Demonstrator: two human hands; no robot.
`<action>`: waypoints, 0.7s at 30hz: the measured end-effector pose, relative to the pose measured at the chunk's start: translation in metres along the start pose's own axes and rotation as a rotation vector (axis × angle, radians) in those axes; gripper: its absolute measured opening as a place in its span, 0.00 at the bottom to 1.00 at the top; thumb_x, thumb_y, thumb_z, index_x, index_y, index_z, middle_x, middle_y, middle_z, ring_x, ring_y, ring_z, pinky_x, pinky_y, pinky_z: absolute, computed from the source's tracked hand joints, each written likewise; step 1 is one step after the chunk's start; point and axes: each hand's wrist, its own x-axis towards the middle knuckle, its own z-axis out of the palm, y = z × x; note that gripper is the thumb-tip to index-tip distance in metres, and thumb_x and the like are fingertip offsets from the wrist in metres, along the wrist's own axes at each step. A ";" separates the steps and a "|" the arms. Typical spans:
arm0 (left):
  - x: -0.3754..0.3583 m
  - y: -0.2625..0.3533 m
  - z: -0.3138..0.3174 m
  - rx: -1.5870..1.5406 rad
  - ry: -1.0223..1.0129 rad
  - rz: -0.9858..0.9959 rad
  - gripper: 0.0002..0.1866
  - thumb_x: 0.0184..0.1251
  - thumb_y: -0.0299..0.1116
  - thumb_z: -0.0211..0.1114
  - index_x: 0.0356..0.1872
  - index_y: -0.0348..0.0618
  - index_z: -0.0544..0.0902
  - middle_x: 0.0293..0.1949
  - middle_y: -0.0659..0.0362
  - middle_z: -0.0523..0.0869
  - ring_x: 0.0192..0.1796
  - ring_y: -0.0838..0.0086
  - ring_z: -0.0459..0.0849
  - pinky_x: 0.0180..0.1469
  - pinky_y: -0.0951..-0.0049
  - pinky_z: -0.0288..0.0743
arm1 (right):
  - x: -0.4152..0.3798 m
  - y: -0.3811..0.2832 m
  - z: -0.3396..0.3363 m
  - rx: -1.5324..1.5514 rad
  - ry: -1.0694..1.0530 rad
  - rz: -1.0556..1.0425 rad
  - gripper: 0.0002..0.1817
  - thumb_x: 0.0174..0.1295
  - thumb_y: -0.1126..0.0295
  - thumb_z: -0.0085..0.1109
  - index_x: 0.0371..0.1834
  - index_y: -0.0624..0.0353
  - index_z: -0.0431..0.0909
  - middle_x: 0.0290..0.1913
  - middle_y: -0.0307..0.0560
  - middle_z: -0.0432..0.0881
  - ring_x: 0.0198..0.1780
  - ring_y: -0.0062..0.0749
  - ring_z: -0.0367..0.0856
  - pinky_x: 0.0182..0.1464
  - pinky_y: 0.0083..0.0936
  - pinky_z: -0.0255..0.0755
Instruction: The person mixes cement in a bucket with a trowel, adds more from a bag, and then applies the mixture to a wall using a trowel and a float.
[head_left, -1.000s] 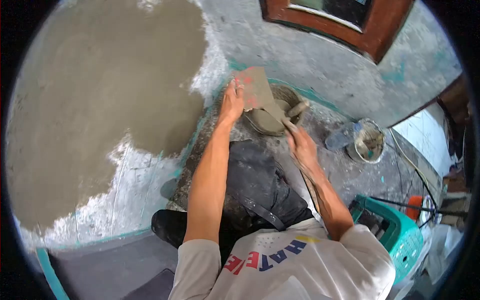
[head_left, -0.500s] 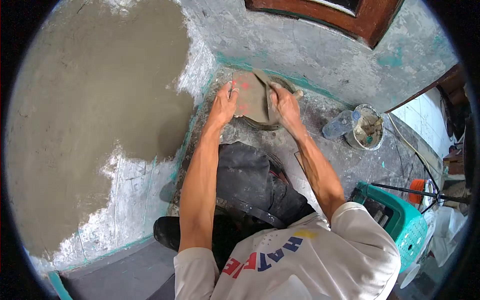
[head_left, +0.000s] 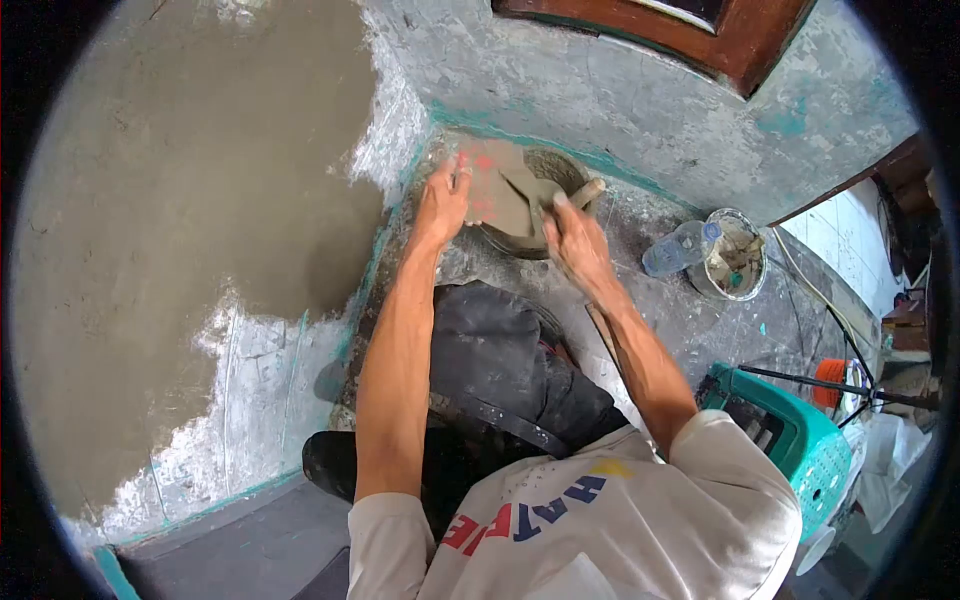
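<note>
My left hand [head_left: 443, 200] grips the near left edge of a flat board [head_left: 493, 165] with red marks and grey wet plaster on it. My right hand [head_left: 578, 240] is closed on a plaster-coated scraper blade [head_left: 530, 195], which lies against the board's right part. Its handle is hidden in my fingers. Beneath the board sits a round dark basin [head_left: 520, 246], partly covered, with grey plaster inside. A pale wooden handle [head_left: 592, 193] sticks out over the basin's right rim, just beyond my right hand.
To the right, a clear plastic bottle [head_left: 675, 250] leans against a bucket [head_left: 735, 278] of grey mix. A teal plastic stool [head_left: 800, 440] stands nearer me. Fresh grey plaster covers much of the left wall [head_left: 210, 200]. A brown wooden frame [head_left: 740, 45] is on the far wall.
The scraper has swung from nearly upright along the board's right edge to a slant across it. My right hand has moved slightly down, and more of the basin shows.
</note>
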 end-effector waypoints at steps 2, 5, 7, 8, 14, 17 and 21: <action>-0.005 -0.005 0.006 0.062 -0.055 -0.023 0.27 0.85 0.37 0.53 0.72 0.24 0.72 0.65 0.36 0.84 0.66 0.48 0.84 0.69 0.56 0.75 | 0.025 0.012 0.003 -0.003 0.056 -0.043 0.12 0.74 0.66 0.60 0.53 0.60 0.78 0.42 0.67 0.85 0.42 0.71 0.83 0.41 0.58 0.77; 0.008 -0.034 -0.002 0.264 0.209 0.054 0.26 0.85 0.37 0.53 0.72 0.25 0.72 0.65 0.36 0.83 0.67 0.48 0.83 0.70 0.57 0.75 | 0.043 -0.001 -0.017 0.124 0.017 0.083 0.12 0.75 0.65 0.60 0.53 0.61 0.77 0.43 0.66 0.86 0.41 0.71 0.83 0.41 0.57 0.76; 0.023 -0.051 -0.009 0.182 0.179 0.057 0.28 0.85 0.39 0.53 0.74 0.26 0.71 0.69 0.34 0.80 0.72 0.47 0.79 0.73 0.58 0.73 | 0.016 -0.004 -0.030 -0.019 0.013 -0.188 0.13 0.76 0.63 0.59 0.53 0.61 0.77 0.44 0.66 0.86 0.41 0.70 0.84 0.40 0.56 0.76; 0.024 -0.048 -0.010 0.178 0.180 0.058 0.28 0.85 0.39 0.53 0.74 0.26 0.71 0.69 0.34 0.80 0.72 0.47 0.79 0.73 0.58 0.73 | 0.007 -0.014 -0.037 -0.022 0.013 -0.190 0.13 0.76 0.63 0.59 0.53 0.61 0.77 0.44 0.66 0.86 0.41 0.70 0.84 0.40 0.56 0.76; 0.015 -0.022 0.002 0.305 0.089 0.130 0.33 0.85 0.45 0.53 0.77 0.26 0.68 0.72 0.33 0.76 0.74 0.46 0.77 0.75 0.58 0.70 | 0.034 -0.019 -0.033 0.051 0.003 -0.128 0.12 0.76 0.67 0.57 0.55 0.62 0.77 0.40 0.65 0.85 0.38 0.66 0.83 0.38 0.55 0.75; 0.005 -0.010 0.004 0.300 0.093 0.231 0.24 0.87 0.40 0.50 0.69 0.31 0.75 0.61 0.35 0.85 0.61 0.44 0.86 0.63 0.52 0.77 | 0.059 -0.018 -0.027 0.066 0.007 -0.212 0.12 0.75 0.69 0.57 0.56 0.62 0.77 0.39 0.64 0.84 0.37 0.66 0.83 0.37 0.54 0.74; 0.013 -0.015 -0.001 0.297 0.170 0.188 0.23 0.87 0.40 0.51 0.71 0.35 0.75 0.59 0.36 0.86 0.60 0.41 0.86 0.61 0.50 0.77 | 0.012 0.002 -0.023 -0.085 -0.324 -0.183 0.14 0.74 0.68 0.58 0.58 0.60 0.78 0.44 0.64 0.86 0.42 0.66 0.85 0.41 0.53 0.78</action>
